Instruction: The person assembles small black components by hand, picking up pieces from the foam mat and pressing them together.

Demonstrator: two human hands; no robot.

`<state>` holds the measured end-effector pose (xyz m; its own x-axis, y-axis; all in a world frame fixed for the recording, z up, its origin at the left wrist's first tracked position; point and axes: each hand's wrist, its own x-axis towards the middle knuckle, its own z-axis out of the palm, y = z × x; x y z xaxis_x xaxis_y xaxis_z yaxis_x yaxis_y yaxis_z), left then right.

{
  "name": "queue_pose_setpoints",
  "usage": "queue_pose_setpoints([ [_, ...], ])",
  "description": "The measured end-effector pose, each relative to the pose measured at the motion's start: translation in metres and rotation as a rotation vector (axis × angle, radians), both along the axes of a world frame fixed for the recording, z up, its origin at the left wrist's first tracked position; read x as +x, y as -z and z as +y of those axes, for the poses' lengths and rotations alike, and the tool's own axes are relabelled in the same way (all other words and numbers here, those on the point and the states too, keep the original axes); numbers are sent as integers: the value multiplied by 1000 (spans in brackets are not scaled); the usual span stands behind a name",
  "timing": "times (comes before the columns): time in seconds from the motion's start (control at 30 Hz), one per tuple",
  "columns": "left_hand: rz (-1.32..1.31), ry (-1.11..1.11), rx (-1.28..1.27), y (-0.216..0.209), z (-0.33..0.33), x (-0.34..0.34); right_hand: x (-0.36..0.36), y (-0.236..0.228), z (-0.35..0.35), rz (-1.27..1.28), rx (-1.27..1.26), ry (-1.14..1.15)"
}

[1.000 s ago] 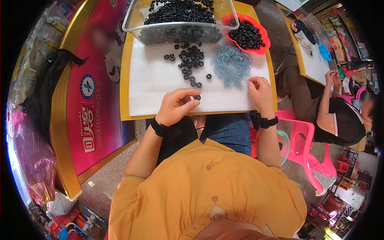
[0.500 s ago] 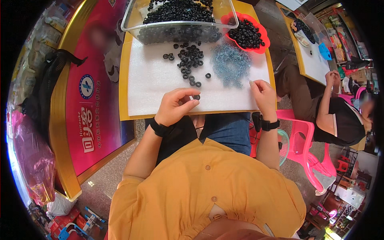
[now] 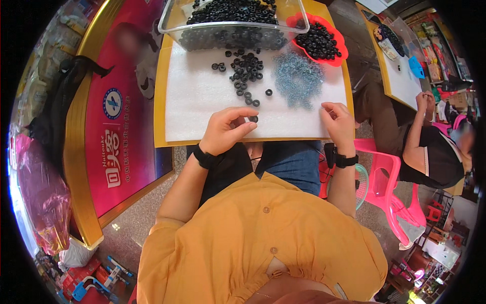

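Observation:
Over the near part of the white foam sheet [image 3: 190,109], my left hand [image 3: 226,129] pinches a small black ring [image 3: 254,119] between thumb and fingertips. Beyond it, several loose black rings [image 3: 246,68] lie scattered in a trail. My right hand [image 3: 337,124] is closed with its fingertips pressed together, beside the spread of tiny bluish clear pieces [image 3: 296,78]; whatever it may hold is too small to make out. A clear plastic bin [image 3: 161,25] full of black rings stands at the far side. Right of it, a red scalloped dish [image 3: 346,50] holds more black ones.
A pink-sided counter with a gold edge [image 3: 76,167] runs along the left. On the right are a pink plastic chair [image 3: 377,175] and another person [image 3: 430,147] seated at a second table [image 3: 387,76]. A green basket [image 3: 361,185] sits below my right forearm.
The view has shifted slightly, moving the table a little right and up in the picture. My left hand still pinches the black ring; both hands keep nearly the same pose.

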<state>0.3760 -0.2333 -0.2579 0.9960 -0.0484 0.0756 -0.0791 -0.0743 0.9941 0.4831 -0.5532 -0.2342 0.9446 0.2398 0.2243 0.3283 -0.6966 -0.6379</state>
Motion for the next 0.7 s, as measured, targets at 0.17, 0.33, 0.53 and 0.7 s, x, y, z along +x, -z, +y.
queue_pose_setpoints([
  [0.17, 11, -32, -107, 1, -3, 1, 1, 1, -6, -7, 12, -9],
  [0.33, 48, -7, -118, -1, -2, 0, -10, 2, 10, 264, 371, 107],
  [0.53, 35, -11, -100, 2, -2, 1, -47, -24, 85, 440, 510, -257],
  [0.7, 34, 12, -92, -3, -1, 0, -51, -23, 118, 392, 527, -412],
])
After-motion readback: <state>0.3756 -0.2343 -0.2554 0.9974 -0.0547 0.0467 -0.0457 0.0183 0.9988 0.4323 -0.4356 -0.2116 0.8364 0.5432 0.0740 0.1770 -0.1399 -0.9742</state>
